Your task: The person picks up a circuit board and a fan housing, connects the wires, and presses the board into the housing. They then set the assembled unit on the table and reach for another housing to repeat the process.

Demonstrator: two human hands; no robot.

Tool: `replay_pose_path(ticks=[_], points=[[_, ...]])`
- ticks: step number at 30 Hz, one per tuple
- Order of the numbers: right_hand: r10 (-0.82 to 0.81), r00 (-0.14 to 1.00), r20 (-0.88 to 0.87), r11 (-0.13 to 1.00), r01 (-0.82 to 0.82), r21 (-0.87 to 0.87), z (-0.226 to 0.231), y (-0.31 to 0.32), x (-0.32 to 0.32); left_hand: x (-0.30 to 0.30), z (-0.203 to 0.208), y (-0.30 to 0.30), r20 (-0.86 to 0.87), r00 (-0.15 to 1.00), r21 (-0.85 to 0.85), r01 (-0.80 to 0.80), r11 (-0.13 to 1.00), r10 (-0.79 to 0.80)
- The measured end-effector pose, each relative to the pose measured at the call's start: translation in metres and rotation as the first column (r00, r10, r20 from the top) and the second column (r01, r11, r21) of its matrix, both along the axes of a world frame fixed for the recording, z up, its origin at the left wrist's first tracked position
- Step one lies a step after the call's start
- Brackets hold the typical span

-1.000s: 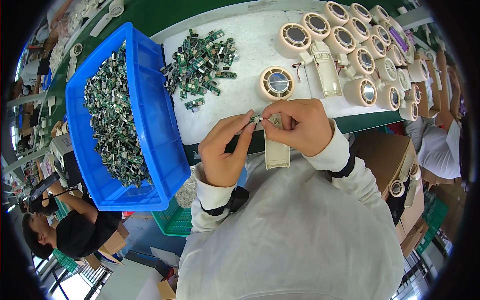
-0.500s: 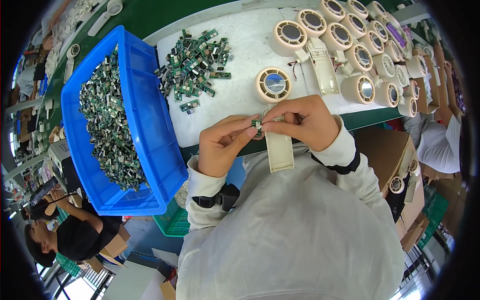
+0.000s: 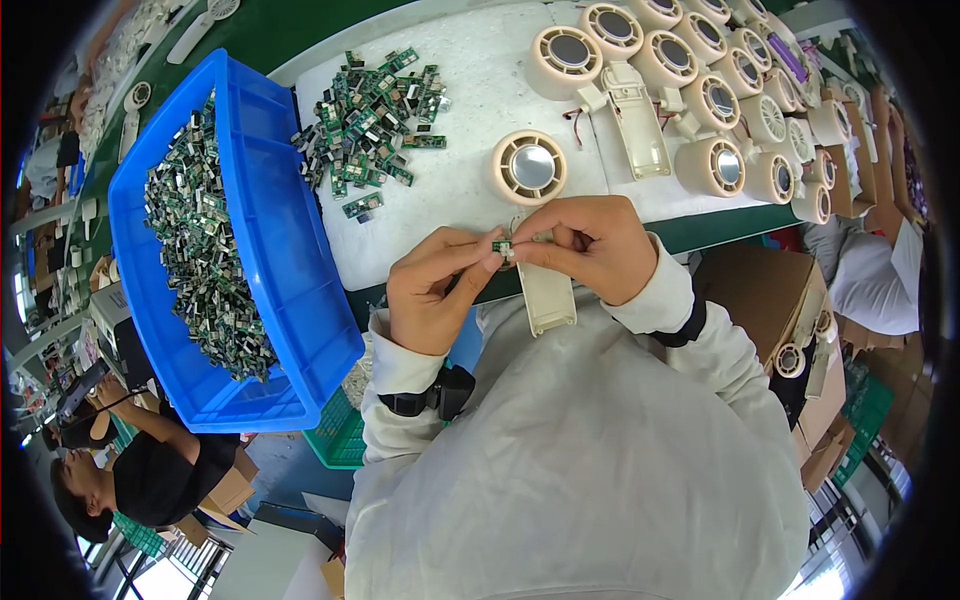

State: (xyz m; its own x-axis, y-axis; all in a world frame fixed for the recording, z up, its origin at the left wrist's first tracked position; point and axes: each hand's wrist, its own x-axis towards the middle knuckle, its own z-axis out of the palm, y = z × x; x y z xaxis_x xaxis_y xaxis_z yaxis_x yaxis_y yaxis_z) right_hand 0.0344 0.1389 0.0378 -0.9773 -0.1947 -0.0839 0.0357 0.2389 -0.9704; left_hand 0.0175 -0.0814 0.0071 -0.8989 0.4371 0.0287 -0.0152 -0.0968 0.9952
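Observation:
Just past the table's near edge, my left hand [image 3: 432,290] pinches a small green circuit board [image 3: 502,247] between thumb and fingers. My right hand [image 3: 598,252] meets it from the other side, thumb and forefinger closed at the board's right edge; whatever small part is between them is hidden. Below my right fingers hangs an open cream handle shell [image 3: 548,300] of a handheld fan. Its round fan head [image 3: 528,168], with a shiny disc in the middle, rests on the white work surface just beyond my hands.
A blue bin [image 3: 285,250] full of circuit boards stands at the left. Beside it lies a loose pile of boards [image 3: 365,125] on the white foam sheet [image 3: 455,105]. Several cream fan heads [image 3: 715,165] crowd the right, with an open handle shell [image 3: 637,125]. Another person [image 3: 150,455] sits at lower left.
The whole scene has shifted slightly left in view as my head moves. My hands stay together at the circuit board, with only slight changes in the fingers.

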Motion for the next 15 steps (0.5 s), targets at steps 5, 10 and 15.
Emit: replay_pose_path(ticks=[5, 10, 15], points=[[-0.091, 0.974, -0.205, 0.992, 0.106, 0.065, -0.006, -0.008, 0.002, 0.005, -0.001, 0.009, -0.01, 0.992, -0.001, -0.126, 0.992, 0.126], [-0.028, 0.872, -0.489, 0.982, 0.114, 0.147, -0.009, -0.006, -0.003, 0.004, -0.005, 0.007, 0.004, 0.987, -0.018, -0.162, 0.987, 0.162], [0.054, 0.818, -0.573, 0.968, 0.097, 0.229, -0.008, -0.005, -0.009, 0.004, -0.005, 0.01, 0.081, 0.981, 0.048, -0.18, 0.983, 0.176]])
